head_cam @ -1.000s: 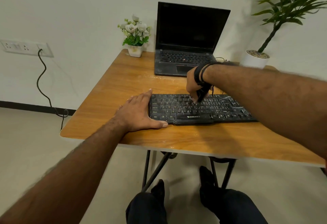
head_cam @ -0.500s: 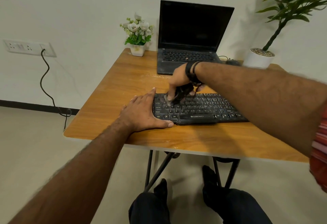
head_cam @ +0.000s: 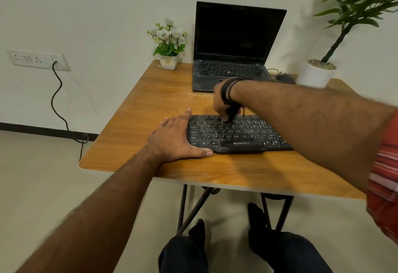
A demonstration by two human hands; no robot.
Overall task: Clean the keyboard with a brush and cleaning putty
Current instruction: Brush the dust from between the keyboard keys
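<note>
The right hand (head_cam: pixel 224 102), closed around the brush (head_cam: pixel 233 112), has swept back rightward to the keyboard's (head_cam: pixel 237 135) upper rows. The left hand (head_cam: pixel 174 139) lies open, bracing its end; brushing continues.

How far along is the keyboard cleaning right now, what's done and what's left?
Done: nothing can be confirmed; the keyboard keys look speckled. In hand: the left hand lies flat against its left end, and the right hand holds a dark brush down on the upper key rows, left of centre. Left: probably the remaining rows, then the putty, which is not in view.
</note>
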